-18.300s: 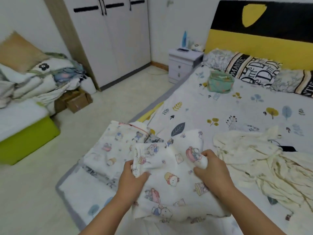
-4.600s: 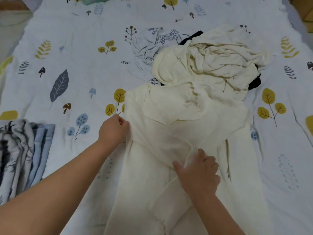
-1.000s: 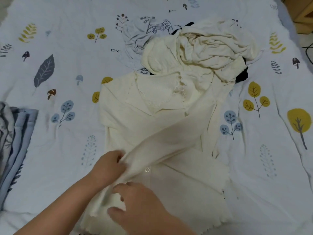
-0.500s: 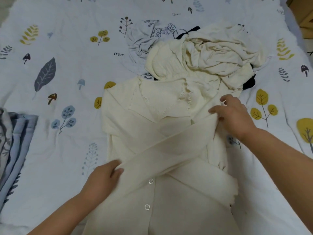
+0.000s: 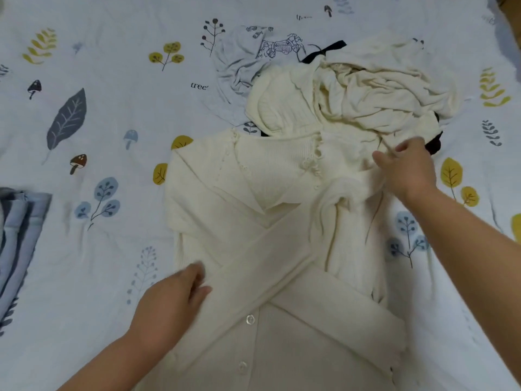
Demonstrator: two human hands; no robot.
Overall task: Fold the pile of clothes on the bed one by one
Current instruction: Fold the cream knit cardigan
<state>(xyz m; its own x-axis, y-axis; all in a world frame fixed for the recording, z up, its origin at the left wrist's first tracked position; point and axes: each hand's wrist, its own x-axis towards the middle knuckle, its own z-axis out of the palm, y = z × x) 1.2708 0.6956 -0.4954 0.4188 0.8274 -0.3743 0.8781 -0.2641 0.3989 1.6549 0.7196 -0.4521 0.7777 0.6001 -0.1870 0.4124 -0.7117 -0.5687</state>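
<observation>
A cream buttoned cardigan (image 5: 248, 193) lies face up on the bed, both sleeves crossed over its front. My left hand (image 5: 169, 303) rests flat on the cardigan's left edge, at the end of one sleeve, fingers out. My right hand (image 5: 408, 170) is at the cardigan's right shoulder with fingers curled on bunched fabric there. Just beyond the collar sits the pile of clothes (image 5: 380, 91), mostly crumpled cream garments, touching the cardigan's top edge.
A grey printed shirt (image 5: 242, 60) and a black garment (image 5: 435, 142) poke out from under the pile. Folded blue-grey striped clothes (image 5: 19, 235) are stacked at the left edge. The white bed sheet (image 5: 98, 103) has leaf and mushroom prints.
My right hand has moved up and to the right, from the sleeve to the shoulder, and bunched fabric there. My left hand stays on the left edge. The sleeves remain crossed.
</observation>
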